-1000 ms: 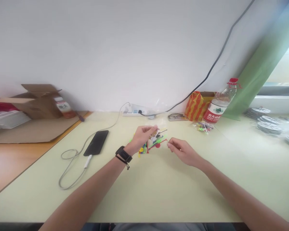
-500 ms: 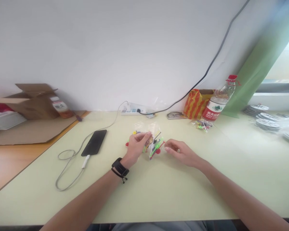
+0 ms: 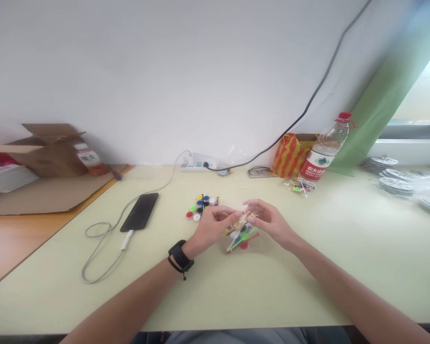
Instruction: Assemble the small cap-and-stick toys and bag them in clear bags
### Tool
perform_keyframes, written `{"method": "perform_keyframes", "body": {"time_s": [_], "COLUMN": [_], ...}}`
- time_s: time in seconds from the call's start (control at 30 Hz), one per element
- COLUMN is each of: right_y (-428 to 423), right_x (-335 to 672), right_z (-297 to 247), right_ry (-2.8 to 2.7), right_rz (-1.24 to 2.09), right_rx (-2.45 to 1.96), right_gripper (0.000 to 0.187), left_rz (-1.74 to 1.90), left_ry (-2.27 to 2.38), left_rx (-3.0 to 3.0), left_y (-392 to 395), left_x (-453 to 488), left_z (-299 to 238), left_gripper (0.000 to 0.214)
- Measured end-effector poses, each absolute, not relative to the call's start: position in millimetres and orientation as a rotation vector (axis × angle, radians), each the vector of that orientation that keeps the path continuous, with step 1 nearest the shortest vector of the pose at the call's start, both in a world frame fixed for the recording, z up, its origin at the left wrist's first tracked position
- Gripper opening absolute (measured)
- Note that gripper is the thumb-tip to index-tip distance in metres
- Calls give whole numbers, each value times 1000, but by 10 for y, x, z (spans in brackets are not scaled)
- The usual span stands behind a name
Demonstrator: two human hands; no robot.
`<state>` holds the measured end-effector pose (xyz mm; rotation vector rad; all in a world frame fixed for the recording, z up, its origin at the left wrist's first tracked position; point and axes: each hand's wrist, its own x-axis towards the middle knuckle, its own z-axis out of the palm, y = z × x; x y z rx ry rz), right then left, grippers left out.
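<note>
A small toy (image 3: 241,235) built from coloured plastic sticks, green and red with a tan part on top, is held over the pale green table (image 3: 236,286). My left hand (image 3: 211,228), with a black watch on the wrist, grips its left side with curled fingers. My right hand (image 3: 270,222) pinches its upper right part. Both hands meet at the toy. Several small coloured round pieces (image 3: 199,206) lie on the table just behind my left hand.
A black phone (image 3: 139,218) on a grey cable lies at the left. At the back stand a power strip (image 3: 199,165), glasses (image 3: 260,171), an orange striped bag (image 3: 290,155) and a water bottle (image 3: 324,153). A bag of coloured parts (image 3: 301,187) lies near the bottle. Cardboard boxes (image 3: 46,148) are far left.
Both hands and the toy have come down and nearer to me. My right hand has closed in from the right and now grips the toy. The coloured round pieces have come into view.
</note>
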<state>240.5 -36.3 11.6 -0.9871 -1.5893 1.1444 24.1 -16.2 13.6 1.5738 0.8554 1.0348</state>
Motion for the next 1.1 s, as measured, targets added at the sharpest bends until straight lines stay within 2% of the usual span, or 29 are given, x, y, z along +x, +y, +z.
{"method": "perform_keyframes", "body": {"time_s": [0.07,0.27,0.5,0.6,1.1], "right_y": [-384,-415,-369,-351,-381], "right_x": [2370,2320,2375,2408,2486], "right_z": [126,133,109,90,228], "right_ry": [-1554,-1443,-1483,-1502,-1476], "right_rz": [1218,1340,1304,1281,1207], "right_rx": [-981,-1033,-1016,-979,-923], "right_gripper": [33,30,14,8,25], "left_rz": [1022,1071,1256,1218,1127], "left_ry": [847,893,979,953,823], "left_rx": [1579,1460,1436,1442,1484], "left_y": [-204,-227,-207,-184,-75], "left_x": [285,321,266,220,98], "left_z": [116,94,149,192,236], "left_gripper": [33,34,32,31,26]}}
